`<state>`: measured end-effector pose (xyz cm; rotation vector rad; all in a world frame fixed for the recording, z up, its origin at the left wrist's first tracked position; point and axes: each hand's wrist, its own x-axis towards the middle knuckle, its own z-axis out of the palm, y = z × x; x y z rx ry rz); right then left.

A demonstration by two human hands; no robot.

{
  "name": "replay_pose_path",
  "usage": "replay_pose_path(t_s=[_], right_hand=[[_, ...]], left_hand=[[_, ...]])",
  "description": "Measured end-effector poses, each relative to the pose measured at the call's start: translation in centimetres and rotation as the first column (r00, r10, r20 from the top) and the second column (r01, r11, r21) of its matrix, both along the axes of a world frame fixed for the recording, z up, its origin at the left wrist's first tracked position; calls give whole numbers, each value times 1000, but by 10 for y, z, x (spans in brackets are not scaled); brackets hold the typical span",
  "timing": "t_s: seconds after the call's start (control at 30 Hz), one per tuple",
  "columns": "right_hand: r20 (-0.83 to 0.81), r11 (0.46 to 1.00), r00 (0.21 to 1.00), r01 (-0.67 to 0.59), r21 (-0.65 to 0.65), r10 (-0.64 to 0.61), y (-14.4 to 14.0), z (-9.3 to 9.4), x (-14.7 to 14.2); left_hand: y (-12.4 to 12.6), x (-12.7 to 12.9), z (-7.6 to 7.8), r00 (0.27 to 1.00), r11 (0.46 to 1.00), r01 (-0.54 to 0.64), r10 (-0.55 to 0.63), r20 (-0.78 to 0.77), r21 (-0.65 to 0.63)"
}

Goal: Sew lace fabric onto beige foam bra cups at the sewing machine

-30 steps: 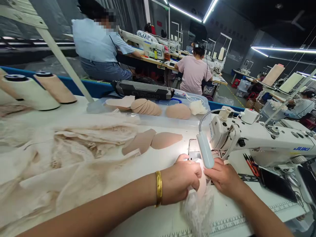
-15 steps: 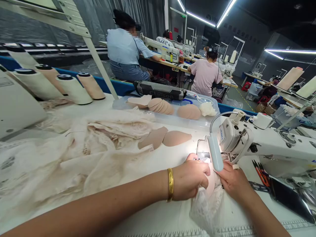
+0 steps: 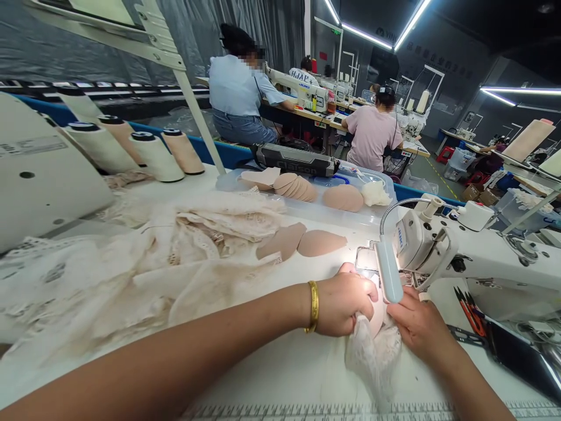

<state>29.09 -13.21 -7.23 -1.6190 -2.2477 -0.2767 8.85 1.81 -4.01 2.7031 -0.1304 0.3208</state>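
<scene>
A sewing machine (image 3: 438, 240) stands at the right, its lamp (image 3: 389, 272) lighting the spot by the needle, which is hidden. My left hand (image 3: 346, 301), a gold bangle on its wrist, is closed on the left side of a pale pink cup piece (image 3: 377, 318) with white lace fabric (image 3: 370, 356) trailing towards me. From the right, my right hand (image 3: 416, 321) pinches the edge of that work just below the presser area; its fingertips are partly behind the lamp.
Cream lace fabric (image 3: 144, 275) spreads over the table's left side. Beige cup pieces (image 3: 322, 242) lie behind my left hand, with more in a clear plastic tray (image 3: 302, 209). Thread cones (image 3: 158, 158) stand back left. Orange-handled snips (image 3: 471, 313) and a black phone-like slab (image 3: 519, 354) lie right. Co-workers sit beyond.
The whole view has shifted a little, so things sit further right. Both hands keep hold of the lace work at the machine; my left hand's fingers are curled slightly tighter.
</scene>
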Motion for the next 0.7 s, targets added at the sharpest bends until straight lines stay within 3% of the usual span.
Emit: replay_pose_path(t_s=[0.27,0.53,0.7], right_hand=[[-18,999,999,-47,-1,47,0,4,-1],[0,1000,1000,-30,-8,30,-3,5,-1],[10,1000,1000,4,6,-4,-2,1,3]], left_hand=[[12,8,-4,999,1000,-4,4,-44,0],[-1,1,3,995,980,55,-70,72,192],[2,3,3,994,980,32,-51,93,198]])
